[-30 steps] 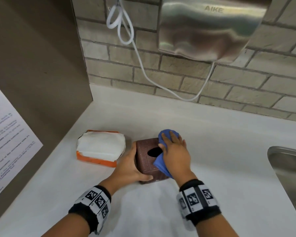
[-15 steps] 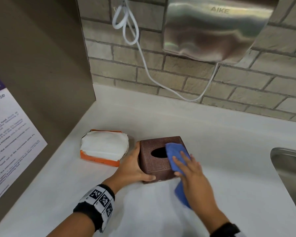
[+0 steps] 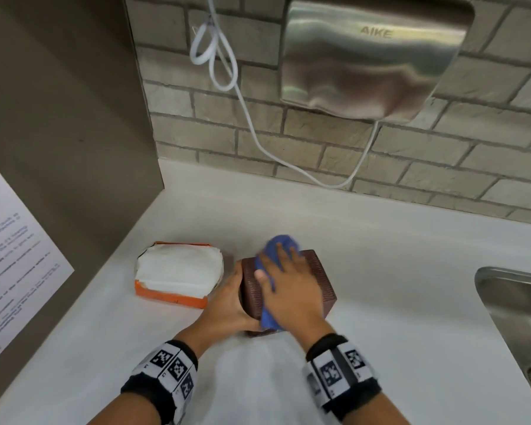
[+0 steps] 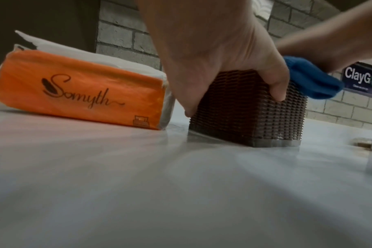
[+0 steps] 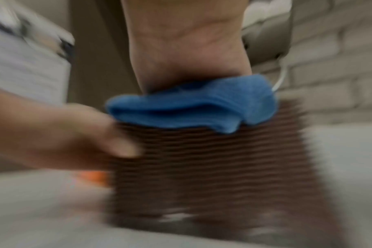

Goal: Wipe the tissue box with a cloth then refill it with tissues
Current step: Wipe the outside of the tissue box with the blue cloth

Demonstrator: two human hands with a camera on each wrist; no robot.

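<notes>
A brown woven tissue box (image 3: pixel 318 277) (image 4: pixel 244 110) (image 5: pixel 212 167) stands on the white counter (image 3: pixel 380 271). My left hand (image 3: pixel 227 305) (image 4: pixel 219 58) grips its left side, thumb on the near face. My right hand (image 3: pixel 288 286) lies flat on top of the box and presses a blue cloth (image 3: pixel 273 250) (image 4: pixel 310 80) (image 5: pixel 193 107) onto the lid, covering the opening. An orange pack of white tissues (image 3: pixel 178 271) (image 4: pixel 78 89) lies just left of the box. The right wrist view is blurred.
A steel sink (image 3: pixel 521 314) is set into the counter at the right. A steel hand dryer (image 3: pixel 371 56) hangs on the brick wall above, with a white cord (image 3: pixel 258 133) looping down. A brown side panel with a paper notice (image 3: pixel 10 256) closes the left.
My right hand swept the cloth off the right side of the box, then came back onto its top. The left hand has kept its grip on the box.
</notes>
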